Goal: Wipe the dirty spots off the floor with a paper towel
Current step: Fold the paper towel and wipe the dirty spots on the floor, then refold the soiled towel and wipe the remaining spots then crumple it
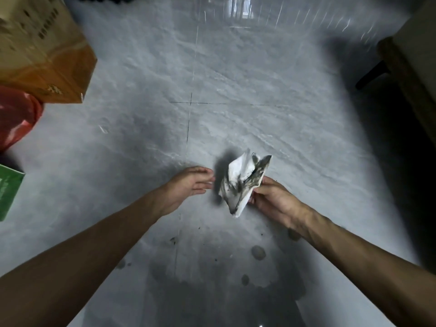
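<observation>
Far left: a cardboard box (47,48), a red bag (16,116) and a green box (9,192) stand well apart from my work.
Left hand (191,185): fingers straight and together, holding nothing; tips just beside the towel, and I cannot tell whether they touch it.
Paper towel (243,182): crumpled and held off the floor (236,90); most of it is streaked black, with some white left at its upper part.
Right hand (271,199): fingers curled, pinching the towel's right edge.
Dirty spots (258,252): dark round blots and specks on the floor nearer my body.
Step, I judge: refold. I would turn the smeared side inward with the left hand, put a white face down, press it flat, and lift each spot rather than smear it.
Far right: dark furniture (405,74).
</observation>
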A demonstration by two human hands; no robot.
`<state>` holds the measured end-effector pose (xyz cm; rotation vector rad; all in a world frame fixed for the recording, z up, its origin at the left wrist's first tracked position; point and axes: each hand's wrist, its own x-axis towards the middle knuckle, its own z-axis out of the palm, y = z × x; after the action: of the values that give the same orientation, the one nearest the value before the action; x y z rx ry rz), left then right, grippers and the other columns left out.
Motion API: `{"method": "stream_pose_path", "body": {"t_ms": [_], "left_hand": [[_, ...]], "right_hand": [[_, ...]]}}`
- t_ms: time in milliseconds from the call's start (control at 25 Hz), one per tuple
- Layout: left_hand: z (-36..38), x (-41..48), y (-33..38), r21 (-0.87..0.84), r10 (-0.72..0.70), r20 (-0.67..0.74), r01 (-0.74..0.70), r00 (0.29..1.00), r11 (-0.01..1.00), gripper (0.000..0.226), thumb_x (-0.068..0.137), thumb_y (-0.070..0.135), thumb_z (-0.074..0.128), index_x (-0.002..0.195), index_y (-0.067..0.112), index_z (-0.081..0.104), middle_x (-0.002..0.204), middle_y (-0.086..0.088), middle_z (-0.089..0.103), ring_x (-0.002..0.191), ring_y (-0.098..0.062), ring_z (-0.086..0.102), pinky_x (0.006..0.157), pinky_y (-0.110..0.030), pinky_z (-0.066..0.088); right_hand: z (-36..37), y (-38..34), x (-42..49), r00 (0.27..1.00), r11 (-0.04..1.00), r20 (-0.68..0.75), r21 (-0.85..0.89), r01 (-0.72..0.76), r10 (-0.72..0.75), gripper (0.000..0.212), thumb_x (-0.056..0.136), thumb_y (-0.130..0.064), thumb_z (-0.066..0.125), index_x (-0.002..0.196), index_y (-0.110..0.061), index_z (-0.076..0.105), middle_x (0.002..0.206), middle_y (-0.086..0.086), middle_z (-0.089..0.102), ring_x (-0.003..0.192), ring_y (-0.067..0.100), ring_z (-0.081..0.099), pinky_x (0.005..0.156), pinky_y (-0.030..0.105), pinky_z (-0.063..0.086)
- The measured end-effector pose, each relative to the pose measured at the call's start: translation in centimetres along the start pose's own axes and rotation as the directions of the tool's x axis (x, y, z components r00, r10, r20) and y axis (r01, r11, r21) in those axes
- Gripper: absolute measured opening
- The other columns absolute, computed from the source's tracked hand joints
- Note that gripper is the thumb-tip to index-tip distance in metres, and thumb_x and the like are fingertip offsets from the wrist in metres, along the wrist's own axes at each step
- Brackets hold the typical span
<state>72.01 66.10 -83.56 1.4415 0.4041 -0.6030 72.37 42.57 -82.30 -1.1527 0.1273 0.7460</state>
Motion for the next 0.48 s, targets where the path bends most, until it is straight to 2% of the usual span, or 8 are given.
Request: {"method": "stream_pose_path", "body": {"t_ms": [80, 120, 200, 280, 360, 480], "left_hand": [[0.0, 0.0, 0.2, -0.045, 0.000, 0.022, 0.001, 1.000, 0.999, 0.037, 0.087, 0.030, 0.061, 0.121, 0.014, 0.058, 0.126, -0.010, 0.063, 0.111, -0.019, 0.063, 0.094, -0.029, 0.048], [0.0, 0.1, 0.3, -0.072, -0.008, 0.051, 0.012, 0.999, 0.997, 0.043, 0.084, 0.036, 0.062, 0.122, 0.016, 0.057, 0.130, -0.009, 0.060, 0.114, -0.017, 0.061, 0.096, -0.029, 0.046], [-0.3, 0.3, 0.6, -0.109, -0.043, 0.134, 0.058, 0.990, 0.992, 0.056, 0.077, 0.047, 0.063, 0.124, 0.017, 0.055, 0.135, -0.008, 0.055, 0.120, -0.017, 0.056, 0.105, -0.033, 0.041], [-0.4, 0.5, 0.9, -0.130, -0.073, 0.219, 0.103, 0.973, 0.986, 0.060, 0.078, 0.053, 0.061, 0.124, 0.014, 0.056, 0.131, -0.010, 0.059, 0.120, -0.021, 0.057, 0.107, -0.037, 0.040], [-0.2, 0.6, 1.0, -0.147, -0.064, 0.296, 0.112, 0.953, 0.983, 0.055, 0.080, 0.054, 0.061, 0.116, 0.013, 0.063, 0.118, -0.010, 0.067, 0.109, -0.022, 0.064, 0.100, -0.037, 0.046], [0.3, 0.4, 1.0, -0.146, -0.033, 0.306, 0.082, 0.952, 0.986, 0.041, 0.080, 0.048, 0.066, 0.104, 0.016, 0.071, 0.106, -0.008, 0.071, 0.093, -0.020, 0.068, 0.086, -0.034, 0.053]], "right_hand": [[0.1, -1.0, 0.0, 0.997, 0.985, 0.057, 0.158, -0.068, 0.060, 0.033, 0.077, 0.009, 0.047, 0.106, 0.003, 0.062, 0.102, 0.014, 0.071, 0.098, 0.027, 0.065, 0.097, 0.037, 0.046], [0.2, -1.5, 0.0, 0.991, 0.975, 0.105, 0.198, -0.105, 0.086, 0.037, 0.077, 0.007, 0.046, 0.109, 0.005, 0.063, 0.110, 0.018, 0.069, 0.105, 0.029, 0.065, 0.101, 0.041, 0.044], [0.2, -2.3, -0.1, 0.980, 0.961, 0.165, 0.234, -0.146, 0.108, 0.038, 0.078, 0.006, 0.043, 0.103, 0.003, 0.072, 0.110, 0.019, 0.070, 0.105, 0.027, 0.067, 0.096, 0.042, 0.049], [0.1, -2.7, -0.2, 0.975, 0.955, 0.185, 0.242, -0.169, 0.126, 0.038, 0.078, 0.007, 0.042, 0.092, 0.001, 0.077, 0.102, 0.018, 0.073, 0.097, 0.026, 0.071, 0.084, 0.038, 0.057], [0.0, -2.8, -0.1, 0.972, 0.952, 0.178, 0.237, -0.192, 0.152, 0.038, 0.077, 0.008, 0.041, 0.089, 0.001, 0.077, 0.098, 0.017, 0.074, 0.092, 0.026, 0.072, 0.076, 0.035, 0.059], [-0.3, -2.1, 0.6, 0.975, 0.953, 0.133, 0.223, -0.204, 0.178, 0.033, 0.075, 0.009, 0.045, 0.095, 0.004, 0.071, 0.095, 0.018, 0.074, 0.088, 0.026, 0.072, 0.073, 0.035, 0.059]]}}
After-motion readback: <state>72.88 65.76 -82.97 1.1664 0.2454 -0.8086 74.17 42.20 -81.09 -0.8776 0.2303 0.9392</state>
